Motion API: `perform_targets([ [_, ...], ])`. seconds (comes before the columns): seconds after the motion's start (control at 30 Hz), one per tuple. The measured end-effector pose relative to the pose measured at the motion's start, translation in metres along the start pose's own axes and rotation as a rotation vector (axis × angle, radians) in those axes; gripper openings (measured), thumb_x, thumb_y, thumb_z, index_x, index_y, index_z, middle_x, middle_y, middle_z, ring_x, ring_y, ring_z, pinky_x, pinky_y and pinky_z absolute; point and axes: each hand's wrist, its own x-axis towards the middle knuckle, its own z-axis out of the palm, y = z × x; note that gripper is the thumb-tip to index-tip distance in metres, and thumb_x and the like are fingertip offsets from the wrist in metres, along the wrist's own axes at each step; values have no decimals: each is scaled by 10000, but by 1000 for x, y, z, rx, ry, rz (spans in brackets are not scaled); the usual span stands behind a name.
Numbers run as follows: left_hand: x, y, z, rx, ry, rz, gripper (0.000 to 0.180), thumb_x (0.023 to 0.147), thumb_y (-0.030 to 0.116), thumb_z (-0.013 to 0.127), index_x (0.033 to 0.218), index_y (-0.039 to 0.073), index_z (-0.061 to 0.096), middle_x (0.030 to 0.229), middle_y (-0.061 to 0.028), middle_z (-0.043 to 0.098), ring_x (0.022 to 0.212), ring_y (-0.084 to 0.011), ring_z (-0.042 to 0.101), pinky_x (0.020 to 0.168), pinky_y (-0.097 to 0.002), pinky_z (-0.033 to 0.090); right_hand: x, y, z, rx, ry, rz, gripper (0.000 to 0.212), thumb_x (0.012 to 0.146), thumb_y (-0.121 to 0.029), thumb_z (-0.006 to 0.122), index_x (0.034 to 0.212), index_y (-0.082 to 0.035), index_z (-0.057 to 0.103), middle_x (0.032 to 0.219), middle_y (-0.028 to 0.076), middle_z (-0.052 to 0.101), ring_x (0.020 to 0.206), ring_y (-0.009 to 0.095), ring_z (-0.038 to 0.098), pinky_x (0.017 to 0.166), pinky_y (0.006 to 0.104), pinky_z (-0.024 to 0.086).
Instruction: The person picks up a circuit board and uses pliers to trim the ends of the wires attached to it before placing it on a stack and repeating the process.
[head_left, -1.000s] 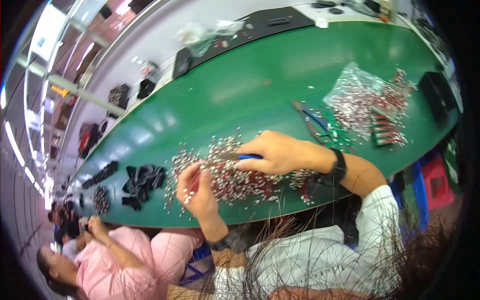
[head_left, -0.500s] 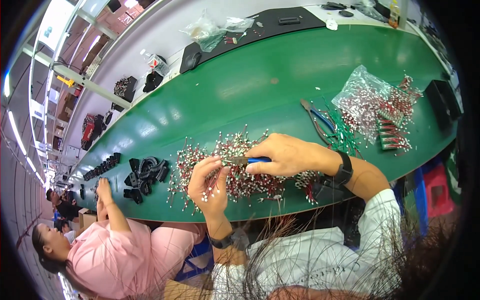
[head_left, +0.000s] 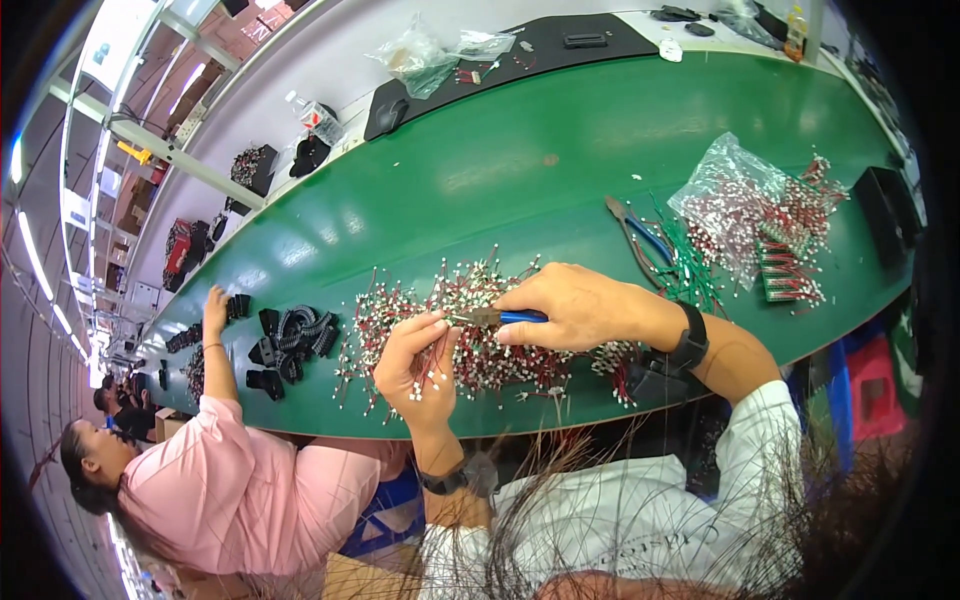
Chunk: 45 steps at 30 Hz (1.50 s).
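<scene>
My right hand [head_left: 565, 305] is closed round blue-handled pliers [head_left: 490, 317], their metal jaws pointing left toward my other hand. Pinched in the fingers of my left hand [head_left: 415, 365] are thin red wires [head_left: 432, 378] with small white connectors that dangle below the thumb. The jaw tips meet the wires at my left fingertips; the exact contact is too small to make out. Under and around both hands spreads a large heap of red wires with white connectors [head_left: 500, 375] on the green table [head_left: 400, 220].
At right lie a second pair of pliers [head_left: 640, 240], green wires [head_left: 695, 275], a clear plastic bag [head_left: 730, 190] over more wires, and a black box [head_left: 885, 210]. Black coiled parts [head_left: 298, 345] rest left of the heap. A co-worker in pink [head_left: 230, 480] sits at left.
The co-worker's arm has reached farther forward toward a row of black parts. My hands and the pliers stay almost where they were.
</scene>
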Motion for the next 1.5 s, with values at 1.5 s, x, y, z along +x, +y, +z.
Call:
perform_targets([
  [1.5, -9, -17, 10, -354, 95, -240, 213, 787, -73, 740, 982, -43, 659, 1070, -176, 669, 981, -199, 646, 853, -287, 536, -2, -4, -1, 84, 36, 55, 390, 948, -363, 524, 874, -8, 666, 697, 231, 623, 676, 421, 609, 664, 500, 462],
])
